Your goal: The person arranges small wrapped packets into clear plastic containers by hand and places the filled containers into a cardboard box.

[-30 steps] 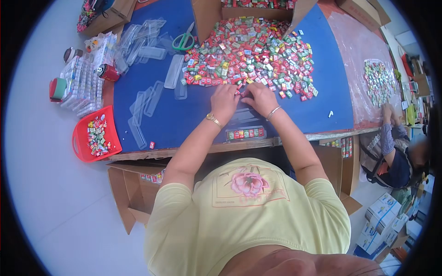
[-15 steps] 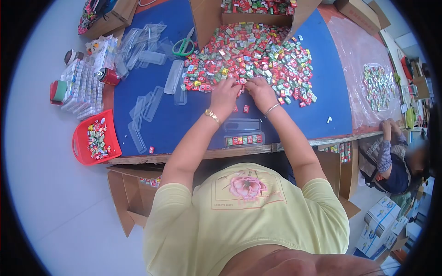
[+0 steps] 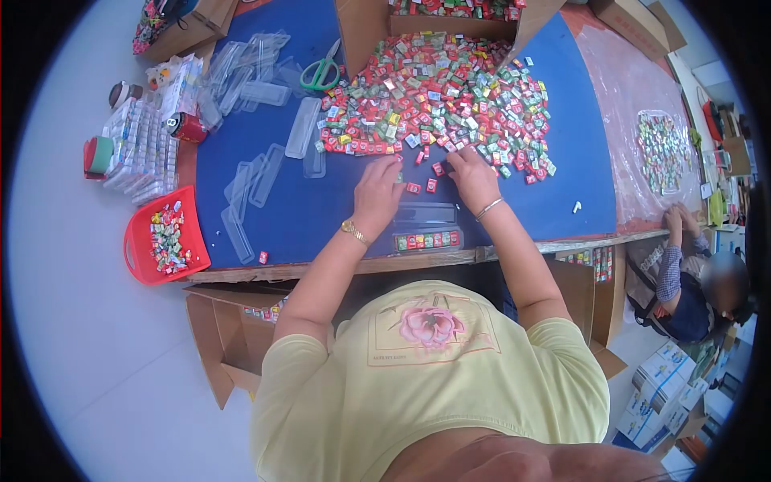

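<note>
At a blue-topped bench (image 3: 317,205) above a pale floor (image 3: 104,337), the left hand (image 3: 378,194) and right hand (image 3: 474,183) stood apart, fingers bent; I couldn't tell whether either gripped anything. Loose red boxes (image 3: 431,185) lay between them, the big heap (image 3: 438,96) just beyond. Nearer the edge sat a clear tray (image 3: 434,249) of boxes; off left, green-handled scissors (image 3: 322,69) and a red bin (image 3: 195,222).

2 hands (image 3: 379,193) beside small boxes (image 3: 438,100)

Blue tabletop (image 3: 546,210) — heaped small packs (image 3: 442,88), clear plastic trays (image 3: 302,128), green-handled scissors (image 3: 326,64), pack-filled tray (image 3: 427,240) at near edge
</note>
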Available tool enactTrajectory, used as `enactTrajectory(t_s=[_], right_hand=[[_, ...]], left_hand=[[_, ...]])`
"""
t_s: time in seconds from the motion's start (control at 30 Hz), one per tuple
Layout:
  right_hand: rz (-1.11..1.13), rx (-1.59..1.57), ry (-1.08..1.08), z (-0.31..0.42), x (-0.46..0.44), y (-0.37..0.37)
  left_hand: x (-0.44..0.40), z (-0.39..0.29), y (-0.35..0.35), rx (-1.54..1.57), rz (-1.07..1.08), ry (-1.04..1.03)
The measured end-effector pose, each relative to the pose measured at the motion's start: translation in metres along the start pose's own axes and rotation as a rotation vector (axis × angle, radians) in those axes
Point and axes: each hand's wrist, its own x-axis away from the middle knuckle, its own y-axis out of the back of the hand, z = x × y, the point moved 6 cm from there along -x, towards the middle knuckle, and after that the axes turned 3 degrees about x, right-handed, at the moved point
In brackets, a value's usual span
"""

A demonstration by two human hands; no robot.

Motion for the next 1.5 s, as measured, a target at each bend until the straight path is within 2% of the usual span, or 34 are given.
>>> enactTrajectory(t_s=[0.17,0.27,0.3,0.4,0.53,0.67,0.8,0.93,1.1,1.2,1.23,1.33,1.37,1.47,1.5], right_hand=[[-0.025,0.024,0.106,0.002,0.000,0.001],[0.212,0.059,-0.067,-0.006,0.005,-0.006],[0.215,0.059,-0.065,-0.004,0.005,-0.005],[-0.085,0.068,0.219,0.021,0.002,0.013],[-0.024,0.062,0.305,0.019,-0.003,-0.004],[0.068,0.068,0.191,0.020,0.011,0.008],[0.034,0.060,0.235,0.033,0.024,0.004],[0.000,0.035,0.220,0.037,0.015,-0.011],[0.019,-0.018,0.161,0.030,0.013,-0.011],[0.045,-0.076,0.155,0.032,0.008,-0.008],[0.045,-0.078,0.156,0.032,0.008,-0.007],[-0.019,-0.141,0.112,0.020,0.011,0.003],[-0.018,-0.142,0.112,0.016,0.011,0.005],[-0.107,-0.068,0.188,0.004,0.013,0.014],[-0.107,-0.069,0.186,0.001,0.014,0.011]], left_hand=[[0.001,0.012,-0.011,0.000,0.175,-0.083],[0.014,0.016,-0.007,-0.019,0.230,0.059],[0.016,0.012,-0.006,-0.018,0.229,0.062],[0.018,0.004,-0.006,-0.008,0.192,0.146],[0.014,0.001,-0.015,-0.050,0.247,0.135],[0.015,0.004,-0.015,-0.050,0.266,0.159],[0.015,-0.008,-0.017,-0.014,0.206,0.070],[0.006,-0.007,-0.031,-0.033,0.246,0.061],[0.001,0.005,-0.025,-0.121,0.199,0.089],[0.002,0.007,-0.021,-0.197,0.183,0.290],[0.001,0.004,-0.019,-0.199,0.183,0.290],[0.000,0.001,-0.013,-0.148,0.283,0.460],[0.001,0.004,-0.012,-0.149,0.284,0.462],[-0.002,0.002,-0.001,-0.058,0.108,0.081],[-0.002,0.009,-0.003,-0.058,0.110,0.080]])
